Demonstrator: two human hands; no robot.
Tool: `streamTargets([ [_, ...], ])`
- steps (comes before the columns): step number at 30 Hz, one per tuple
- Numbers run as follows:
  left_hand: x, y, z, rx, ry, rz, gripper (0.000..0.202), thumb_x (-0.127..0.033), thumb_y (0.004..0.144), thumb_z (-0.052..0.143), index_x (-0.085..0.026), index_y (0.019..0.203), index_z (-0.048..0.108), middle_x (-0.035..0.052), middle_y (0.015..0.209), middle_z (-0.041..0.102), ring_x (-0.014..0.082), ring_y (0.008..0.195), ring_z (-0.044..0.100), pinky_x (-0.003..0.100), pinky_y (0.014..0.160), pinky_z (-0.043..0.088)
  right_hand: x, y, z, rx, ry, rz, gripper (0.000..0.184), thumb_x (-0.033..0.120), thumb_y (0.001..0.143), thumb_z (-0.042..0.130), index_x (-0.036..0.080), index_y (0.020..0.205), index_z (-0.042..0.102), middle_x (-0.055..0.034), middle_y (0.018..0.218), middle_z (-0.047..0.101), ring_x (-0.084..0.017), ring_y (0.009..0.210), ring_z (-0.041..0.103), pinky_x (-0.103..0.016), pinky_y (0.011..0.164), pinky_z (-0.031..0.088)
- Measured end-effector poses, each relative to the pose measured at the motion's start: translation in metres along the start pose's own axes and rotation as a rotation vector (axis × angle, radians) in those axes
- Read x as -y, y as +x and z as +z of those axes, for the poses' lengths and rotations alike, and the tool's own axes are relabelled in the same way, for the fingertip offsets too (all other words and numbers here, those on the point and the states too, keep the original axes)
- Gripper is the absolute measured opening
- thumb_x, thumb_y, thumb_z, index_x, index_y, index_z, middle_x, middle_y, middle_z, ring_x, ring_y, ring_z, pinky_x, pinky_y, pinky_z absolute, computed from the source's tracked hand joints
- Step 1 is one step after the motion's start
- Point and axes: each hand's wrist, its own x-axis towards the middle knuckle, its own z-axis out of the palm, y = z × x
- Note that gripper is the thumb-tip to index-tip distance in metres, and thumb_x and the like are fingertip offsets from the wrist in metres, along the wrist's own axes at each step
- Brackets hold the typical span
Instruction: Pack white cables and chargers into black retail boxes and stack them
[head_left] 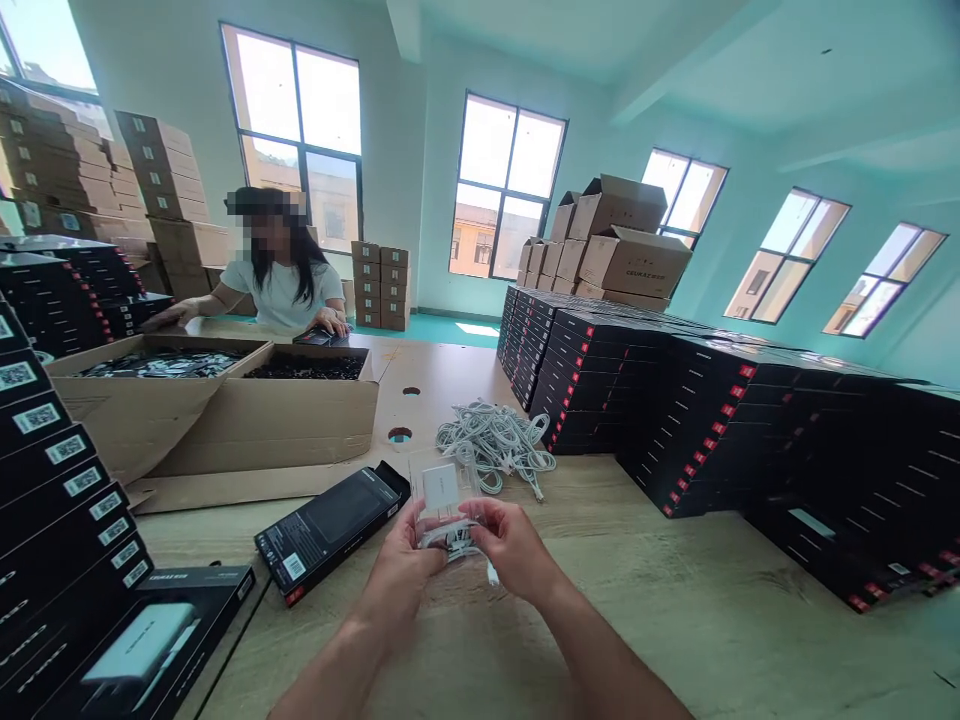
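Both my hands meet over the wooden table [675,600] and hold a clear plastic tray [444,495] with a white charger in it. My left hand [401,570] grips the tray's left side, fingers closed. My right hand [510,545] pinches its right side together with a coiled white cable [459,540] that hangs below. An open black product box [330,530] lies just left of my hands. A loose pile of white cables [495,445] lies just beyond them.
Stacks of black boxes stand at the right [720,420] and along the left edge [60,480]. Open cardboard cartons [247,410] sit on the far left of the table. A person in a white shirt [281,280] works across the table. Brown cartons [622,240] are piled by the windows.
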Motion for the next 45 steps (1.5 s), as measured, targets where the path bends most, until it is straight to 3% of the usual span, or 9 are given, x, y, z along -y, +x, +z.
streamTargets([
  [3, -0.004, 0.0, -0.003, 0.031, 0.074, -0.006, 0.055, -0.003, 0.052, 0.068, -0.017, 0.104, 0.068, 0.0053, 0.096, 0.078, 0.0216, 0.087, 0.071, 0.028, 0.077, 0.053, -0.007, 0.002, 0.004, -0.031, -0.012, 0.018, 0.03, 0.034, 0.073, 0.082, 0.018, 0.099, 0.078, -0.003, 0.085, 0.076, -0.021, 0.083, 0.068, -0.032, 0.079, 0.05],
  [8, -0.012, 0.001, -0.008, 0.116, -0.063, -0.049, 0.034, -0.02, 0.066, 0.077, -0.016, 0.099, 0.074, 0.0078, 0.099, 0.078, 0.0237, 0.088, 0.071, 0.032, 0.078, 0.054, 0.001, -0.001, -0.004, 0.14, 0.2, 0.151, 0.048, 0.049, 0.077, 0.079, 0.018, 0.113, 0.075, -0.0045, 0.095, 0.076, -0.017, 0.081, 0.066, -0.03, 0.076, 0.051],
  [12, -0.017, 0.003, -0.008, -0.046, -0.27, 0.055, 0.043, -0.016, 0.065, 0.08, -0.022, 0.107, 0.073, 0.0062, 0.111, 0.078, 0.024, 0.104, 0.07, 0.031, 0.086, 0.054, 0.009, 0.0, -0.012, -0.061, 0.224, 0.131, 0.04, 0.046, 0.073, 0.081, 0.02, 0.104, 0.077, -0.0056, 0.102, 0.075, -0.015, 0.081, 0.066, -0.025, 0.069, 0.051],
  [15, -0.019, 0.0, -0.008, -0.039, -0.301, 0.078, 0.056, -0.016, 0.067, 0.081, -0.027, 0.121, 0.069, 0.0063, 0.119, 0.076, 0.0252, 0.114, 0.067, 0.033, 0.091, 0.054, 0.014, 0.0, -0.015, -0.094, 0.137, 0.047, 0.026, 0.035, 0.068, 0.085, 0.018, 0.087, 0.078, -0.0043, 0.091, 0.075, -0.013, 0.071, 0.062, -0.021, 0.054, 0.044],
  [19, -0.018, -0.005, -0.007, 0.015, -0.234, 0.05, 0.072, -0.018, 0.067, 0.083, -0.03, 0.135, 0.061, 0.0079, 0.125, 0.073, 0.0282, 0.124, 0.063, 0.035, 0.092, 0.053, 0.017, -0.001, -0.011, -0.14, 0.194, 0.021, 0.029, 0.038, 0.066, 0.087, 0.016, 0.08, 0.074, 0.001, 0.063, 0.065, -0.012, 0.058, 0.056, -0.02, 0.048, 0.041],
  [25, -0.012, -0.006, -0.001, -0.021, -0.187, 0.09, 0.086, -0.022, 0.057, 0.092, -0.028, 0.136, 0.058, 0.0081, 0.113, 0.077, 0.0273, 0.108, 0.069, 0.036, 0.091, 0.053, 0.017, -0.005, 0.004, -0.29, 0.327, 0.034, 0.038, 0.038, 0.058, 0.093, 0.018, 0.075, 0.065, 0.0033, 0.062, 0.062, -0.012, 0.056, 0.058, -0.019, 0.044, 0.039],
  [34, 0.0, -0.007, 0.002, 0.054, -0.117, 0.158, 0.071, -0.018, 0.066, 0.087, -0.028, 0.131, 0.061, 0.0071, 0.131, 0.071, 0.0255, 0.12, 0.064, 0.033, 0.099, 0.051, 0.021, -0.01, 0.018, -0.409, 0.341, 0.006, 0.038, 0.044, 0.064, 0.088, 0.018, 0.077, 0.064, 0.0009, 0.069, 0.064, -0.01, 0.057, 0.051, -0.018, 0.042, 0.035],
  [39, 0.002, -0.007, 0.006, 0.105, -0.095, 0.164, 0.073, -0.015, 0.068, 0.084, -0.028, 0.135, 0.059, 0.0065, 0.131, 0.07, 0.0273, 0.124, 0.062, 0.035, 0.102, 0.05, 0.015, -0.01, 0.024, -0.429, 0.155, -0.112, 0.033, 0.042, 0.068, 0.085, 0.017, 0.074, 0.064, 0.004, 0.063, 0.057, -0.007, 0.052, 0.043, -0.019, 0.044, 0.036],
  [45, 0.002, -0.006, 0.005, 0.088, -0.117, 0.147, 0.071, -0.014, 0.066, 0.084, -0.026, 0.132, 0.06, 0.0079, 0.13, 0.071, 0.0273, 0.119, 0.065, 0.035, 0.098, 0.052, 0.012, -0.007, 0.024, -0.484, 0.229, -0.072, 0.037, 0.043, 0.071, 0.081, 0.018, 0.091, 0.063, 0.0028, 0.066, 0.063, -0.009, 0.05, 0.048, -0.02, 0.043, 0.036],
])
